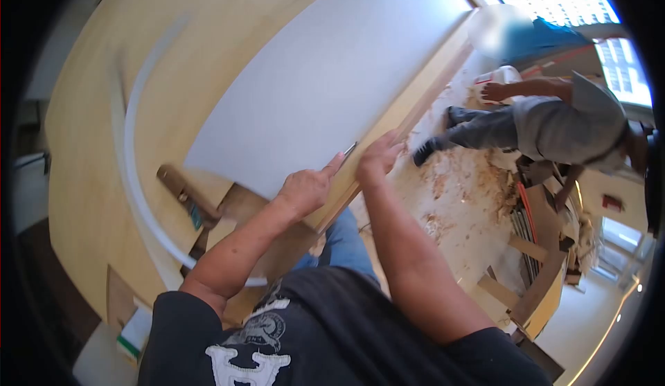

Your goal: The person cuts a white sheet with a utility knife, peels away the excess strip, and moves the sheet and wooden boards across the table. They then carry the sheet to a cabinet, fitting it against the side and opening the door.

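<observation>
My left hand (307, 191) is closed on a thin metal tool (350, 149), its forefinger stretched along it. The tool's tip lies at the edge between a white panel (312, 74) and a long pale wooden board (409, 105). My right hand (379, 156) grips the board's outer edge, close to the tip, with its fingers wrapped over the wood. The board runs diagonally from near my body to the upper right.
A wooden hand plane (187, 193) rests at left beside a curved white strip (131, 123) on a large wooden sheet (228, 12). At right another person (568, 119) stands on a floor strewn with shavings (450, 171). Stacked boards (530, 230) lean beyond.
</observation>
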The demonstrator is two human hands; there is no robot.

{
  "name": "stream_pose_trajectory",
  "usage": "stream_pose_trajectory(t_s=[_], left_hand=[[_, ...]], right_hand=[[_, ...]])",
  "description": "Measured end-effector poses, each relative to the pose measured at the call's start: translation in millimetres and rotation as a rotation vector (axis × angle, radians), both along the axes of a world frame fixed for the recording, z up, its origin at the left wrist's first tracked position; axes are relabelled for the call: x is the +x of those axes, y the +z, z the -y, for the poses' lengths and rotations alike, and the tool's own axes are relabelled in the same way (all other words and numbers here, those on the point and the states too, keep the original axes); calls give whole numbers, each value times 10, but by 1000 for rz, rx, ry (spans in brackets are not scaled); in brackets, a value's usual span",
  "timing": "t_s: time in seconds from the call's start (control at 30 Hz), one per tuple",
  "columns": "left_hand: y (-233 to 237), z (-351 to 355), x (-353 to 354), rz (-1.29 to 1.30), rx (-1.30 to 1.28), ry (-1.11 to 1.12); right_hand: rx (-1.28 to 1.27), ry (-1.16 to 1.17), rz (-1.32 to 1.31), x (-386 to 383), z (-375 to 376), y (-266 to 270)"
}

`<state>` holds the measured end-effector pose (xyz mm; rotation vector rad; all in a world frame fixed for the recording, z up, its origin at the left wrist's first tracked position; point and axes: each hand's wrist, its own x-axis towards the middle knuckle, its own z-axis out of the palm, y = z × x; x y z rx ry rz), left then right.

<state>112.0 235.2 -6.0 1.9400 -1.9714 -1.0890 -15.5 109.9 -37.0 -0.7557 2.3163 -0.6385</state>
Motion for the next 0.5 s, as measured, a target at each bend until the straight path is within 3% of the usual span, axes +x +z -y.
stream_pose_trajectory(t_s=[0.27,0.33,0.37,0.43,0.5], left_hand=[[309,-1750,446,29,178,12],[529,-1832,521,28,283,0],[556,-1775,536,34,188,40],[571,-1498,496,43,-3,119],[694,-914,392,-68,70,188]], right_hand=[[72,-20,-33,20,-12,-33],[97,-35,-24,32,-16,14],[106,-45,-19,45,-1,33],[100,-46,-18,53,28,30],[92,-33,-21,34,1,-2]])
